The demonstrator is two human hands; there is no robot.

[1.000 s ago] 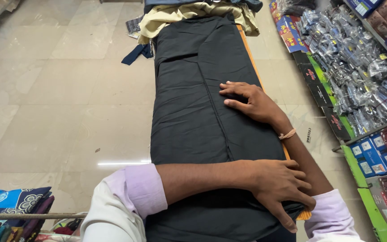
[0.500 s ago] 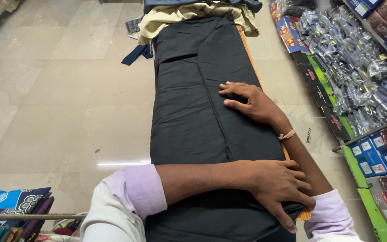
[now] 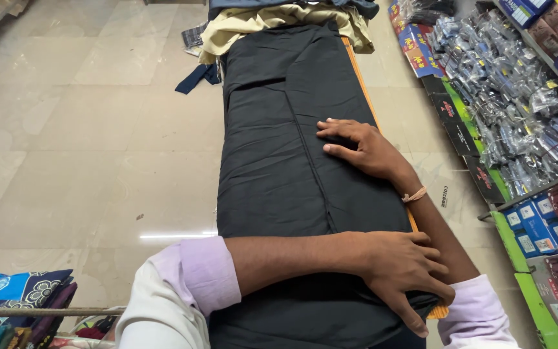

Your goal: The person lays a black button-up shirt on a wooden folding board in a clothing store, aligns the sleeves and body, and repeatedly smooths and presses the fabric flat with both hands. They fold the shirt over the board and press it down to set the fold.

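Your left hand [image 3: 402,271] lies flat, fingers spread, gripping nothing, on the black cloth's near end at lower right | right hand [image 3: 363,147] flat, open, farther up mid-frame | black cloth [image 3: 279,148] runs lengthwise up the counter [image 3: 359,79] toward the beige garment [image 3: 272,18]

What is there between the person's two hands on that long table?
Only black cloth, smooth with a lengthwise seam; the head view shows nothing else between the right hand and the left hand.

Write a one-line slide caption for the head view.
Both hands, left and right, lie flat on a dark garment spread along a narrow board.
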